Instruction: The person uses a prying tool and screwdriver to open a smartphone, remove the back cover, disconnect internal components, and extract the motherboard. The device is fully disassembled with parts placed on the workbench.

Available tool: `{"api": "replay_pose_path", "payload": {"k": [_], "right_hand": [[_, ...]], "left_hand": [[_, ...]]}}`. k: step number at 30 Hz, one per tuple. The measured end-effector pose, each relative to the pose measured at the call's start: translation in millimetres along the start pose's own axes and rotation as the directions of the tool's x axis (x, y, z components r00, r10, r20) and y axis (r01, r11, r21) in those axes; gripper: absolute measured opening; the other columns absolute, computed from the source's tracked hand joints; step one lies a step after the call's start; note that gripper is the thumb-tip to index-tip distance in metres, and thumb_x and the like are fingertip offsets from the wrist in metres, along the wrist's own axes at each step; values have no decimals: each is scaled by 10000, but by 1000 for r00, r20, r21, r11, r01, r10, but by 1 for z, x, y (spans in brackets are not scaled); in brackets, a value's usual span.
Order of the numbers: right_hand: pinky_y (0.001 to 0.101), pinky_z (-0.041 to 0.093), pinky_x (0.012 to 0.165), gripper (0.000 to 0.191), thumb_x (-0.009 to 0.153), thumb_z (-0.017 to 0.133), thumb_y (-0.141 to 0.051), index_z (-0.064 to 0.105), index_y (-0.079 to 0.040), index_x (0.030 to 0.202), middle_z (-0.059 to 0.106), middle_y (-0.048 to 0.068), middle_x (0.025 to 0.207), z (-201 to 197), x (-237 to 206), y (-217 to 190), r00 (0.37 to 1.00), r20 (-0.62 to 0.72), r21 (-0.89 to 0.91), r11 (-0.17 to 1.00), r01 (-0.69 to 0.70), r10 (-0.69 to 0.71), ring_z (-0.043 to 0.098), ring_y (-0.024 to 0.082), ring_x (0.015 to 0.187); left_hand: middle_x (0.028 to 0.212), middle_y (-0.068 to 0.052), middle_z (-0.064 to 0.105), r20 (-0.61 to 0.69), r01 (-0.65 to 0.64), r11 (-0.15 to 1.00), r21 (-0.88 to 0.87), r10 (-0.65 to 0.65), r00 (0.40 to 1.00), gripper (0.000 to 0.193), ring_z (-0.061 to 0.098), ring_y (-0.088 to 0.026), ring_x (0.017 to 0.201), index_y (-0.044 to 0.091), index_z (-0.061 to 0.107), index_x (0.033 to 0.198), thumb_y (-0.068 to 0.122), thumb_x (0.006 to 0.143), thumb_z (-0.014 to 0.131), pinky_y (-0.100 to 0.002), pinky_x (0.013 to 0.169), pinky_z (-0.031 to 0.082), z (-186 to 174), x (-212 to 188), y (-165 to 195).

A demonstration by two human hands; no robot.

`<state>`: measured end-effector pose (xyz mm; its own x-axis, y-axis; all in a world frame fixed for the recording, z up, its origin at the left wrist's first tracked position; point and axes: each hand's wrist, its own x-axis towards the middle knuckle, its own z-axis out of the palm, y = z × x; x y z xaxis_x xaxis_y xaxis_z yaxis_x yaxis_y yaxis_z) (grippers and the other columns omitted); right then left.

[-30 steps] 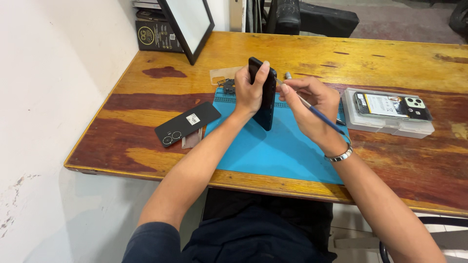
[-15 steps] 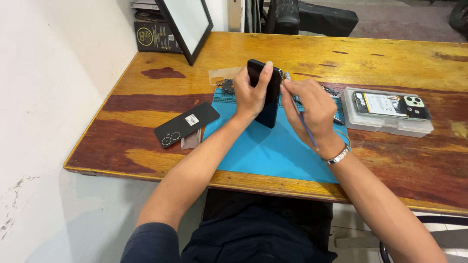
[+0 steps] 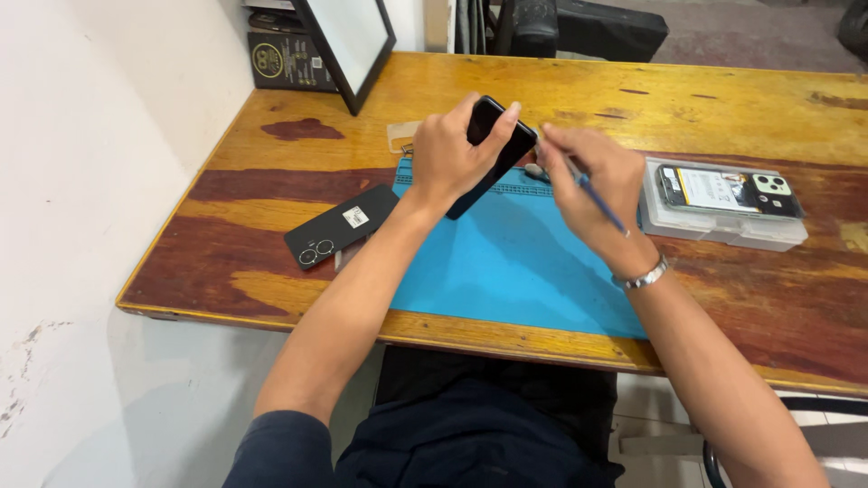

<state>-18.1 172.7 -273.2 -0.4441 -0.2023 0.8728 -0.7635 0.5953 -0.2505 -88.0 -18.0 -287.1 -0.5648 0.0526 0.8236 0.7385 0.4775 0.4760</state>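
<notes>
My left hand (image 3: 449,154) grips a black phone (image 3: 493,149) and holds it tilted above the blue work mat (image 3: 506,262). My right hand (image 3: 592,185) is closed on a thin blue-handled tool (image 3: 601,203), its tip up against the phone's right edge. A metal bracelet sits on my right wrist. The tool's tip is hidden behind my fingers.
A black phone back cover (image 3: 342,226) with camera rings lies on the wooden table (image 3: 687,99) left of the mat. A clear plastic box (image 3: 728,203) holding an opened phone sits to the right. A black-framed panel (image 3: 348,41) and a dark box stand at the back left.
The phone has been tipped further over in my left hand, and my right hand has shifted with the tool along its right edge.
</notes>
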Motion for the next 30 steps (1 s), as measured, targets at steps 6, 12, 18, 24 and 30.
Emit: {"api": "replay_pose_path", "payload": {"k": [6,12,18,24,30], "right_hand": [[278,619,750,156,1014,701,-47,739,38,1139,770,147,999,13,-18,31,890,142,368,812,-453,433,753,164,847],[287,645,811,149,1003,689,0,691,53,1142,757,161,1039,27,-45,47,886,191,576,683,-449,422,752,172,885],[304,659,828,100,1011,687,27,728,73,1090,756,170,989,46,-44,66,906,203,541,729,-420,371,773,197,906],[306,656,850,115,999,678,47,732,72,1097,756,172,1022,48,-53,96,904,219,524,738,-426,367,770,192,924],[296,650,871,126,987,681,44,736,66,1098,761,172,1070,46,-45,85,903,235,514,742,-430,361,766,183,947]], "left_hand": [[636,-159,636,46,-45,999,21,44,998,499,650,-371,613,62,614,754,491,1006,580,-454,557,479,17,-21,-3],[664,-197,613,55,16,992,-126,-9,998,455,614,-405,634,41,625,814,364,1083,450,-481,579,440,28,-47,-36],[645,-196,607,40,50,992,-112,-46,998,473,612,-396,607,41,622,789,379,1075,455,-474,572,442,41,-40,-70],[632,-185,609,35,42,996,-73,-39,999,493,611,-388,594,40,612,765,389,1076,454,-468,560,442,67,-41,-88],[615,-179,597,28,47,997,-54,-45,999,497,602,-381,577,44,611,757,390,1077,454,-466,552,434,59,-38,-80]]}}
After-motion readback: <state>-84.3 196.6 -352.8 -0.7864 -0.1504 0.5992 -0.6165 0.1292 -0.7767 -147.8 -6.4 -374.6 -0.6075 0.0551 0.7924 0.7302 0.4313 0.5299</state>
